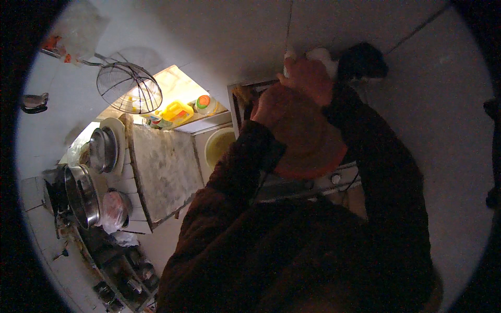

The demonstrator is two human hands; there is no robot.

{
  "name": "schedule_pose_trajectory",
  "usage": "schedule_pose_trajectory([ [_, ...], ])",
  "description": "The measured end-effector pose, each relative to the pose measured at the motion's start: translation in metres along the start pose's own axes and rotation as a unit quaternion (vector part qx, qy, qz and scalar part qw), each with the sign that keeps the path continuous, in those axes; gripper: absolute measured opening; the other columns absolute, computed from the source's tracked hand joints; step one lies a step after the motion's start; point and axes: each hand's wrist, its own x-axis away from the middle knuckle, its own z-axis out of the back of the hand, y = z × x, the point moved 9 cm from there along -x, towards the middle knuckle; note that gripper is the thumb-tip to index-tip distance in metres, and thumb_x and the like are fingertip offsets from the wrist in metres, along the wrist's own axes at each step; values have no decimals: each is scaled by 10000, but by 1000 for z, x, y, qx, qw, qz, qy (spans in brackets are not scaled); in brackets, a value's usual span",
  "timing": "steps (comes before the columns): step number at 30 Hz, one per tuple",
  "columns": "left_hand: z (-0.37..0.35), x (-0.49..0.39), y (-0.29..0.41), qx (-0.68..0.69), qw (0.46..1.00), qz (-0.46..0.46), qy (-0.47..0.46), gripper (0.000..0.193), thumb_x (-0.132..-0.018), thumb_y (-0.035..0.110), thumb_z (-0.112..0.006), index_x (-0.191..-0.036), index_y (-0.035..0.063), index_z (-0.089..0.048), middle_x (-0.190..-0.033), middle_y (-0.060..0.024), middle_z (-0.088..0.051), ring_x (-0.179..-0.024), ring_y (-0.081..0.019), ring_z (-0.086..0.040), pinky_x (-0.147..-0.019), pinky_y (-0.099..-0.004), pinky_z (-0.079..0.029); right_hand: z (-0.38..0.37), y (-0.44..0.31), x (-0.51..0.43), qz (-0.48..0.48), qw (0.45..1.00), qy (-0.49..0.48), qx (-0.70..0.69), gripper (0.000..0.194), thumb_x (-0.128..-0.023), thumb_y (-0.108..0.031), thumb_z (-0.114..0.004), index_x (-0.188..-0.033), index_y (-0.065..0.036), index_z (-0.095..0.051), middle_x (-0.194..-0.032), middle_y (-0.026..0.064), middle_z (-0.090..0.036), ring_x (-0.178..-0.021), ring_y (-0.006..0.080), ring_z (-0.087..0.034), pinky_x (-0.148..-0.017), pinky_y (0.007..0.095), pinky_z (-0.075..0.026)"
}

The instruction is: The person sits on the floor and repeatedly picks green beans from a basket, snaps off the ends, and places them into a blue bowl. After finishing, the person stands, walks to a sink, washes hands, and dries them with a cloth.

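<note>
In dim light, a round reddish basin or lid [309,144] lies over what looks like a stove or appliance [323,180] with knobs along its front edge. My left hand [270,105] is at the round thing's upper left rim; its fingers are too dark to read clearly. My right hand [313,78] reaches past the far rim, close to a small white object [287,64] by the wall. Whether it grips that object cannot be told. A pale rounded thing [323,58] and a dark bundle [362,60] are beside my right hand.
To the left, a wire strainer [129,88] hangs above a lit ledge with a yellow jug [178,112] and a lidded jar [206,105]. A pale basin [221,146] stands beside a stained board [168,168]. Metal pans [84,195] are further left.
</note>
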Motion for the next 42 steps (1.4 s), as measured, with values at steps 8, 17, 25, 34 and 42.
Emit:
schedule_pose_trajectory([
  [8, -3, -8, 6, 43, 996, -74, -19, 231, -894, 128, -562, -1094, 15, -578, -1075, -93, -623, -1008, -196, -592, -870, -345, -485, -7, 9, -7, 83, 993, -81, -14, 404, -827, -423, -558, -913, -30, -579, -704, 182, -628, -652, 384, -628, -577, 495, -489],
  [17, -7, -3, 24, -112, 976, -176, -56, 274, -835, 68, -638, -1090, 12, -554, -1099, -91, -600, -1043, -163, -558, -908, -321, -457, -1, 0, -12, 154, 984, -87, -11, 386, -812, -438, -574, -910, -64, -579, -753, 176, -631, -686, 380, -633, -612, 506, -504],
  [25, -19, -9, 15, 143, 984, -68, -78, 234, -841, 83, -631, -1056, 17, -562, -1061, -79, -603, -1034, -146, -550, -907, -321, -451, -10, 10, -9, 173, 977, -112, -48, 394, -802, -396, -607, -1005, -61, -555, -814, 194, -616, -739, 396, -614, -637, 495, -478],
  [34, -22, -12, 30, -128, 984, -109, -58, 256, -869, 184, -588, -1061, 15, -567, -1068, -59, -607, -1005, -134, -554, -853, -325, -460, -31, 52, 57, -125, 941, 8, -316, 366, -823, -326, -572, -1049, -39, -579, -951, 184, -613, -897, 374, -602, -780, 432, -499],
  [42, -11, -17, 2, -56, 995, -36, 75, 192, -909, 181, -531, -1032, 44, -583, -964, -32, -608, -893, -148, -570, -778, -301, -474, -22, 17, 27, -185, 977, 3, -106, 298, -755, -311, -638, -871, -39, -669, -793, 174, -655, -735, 327, -638, -697, 399, -511],
])
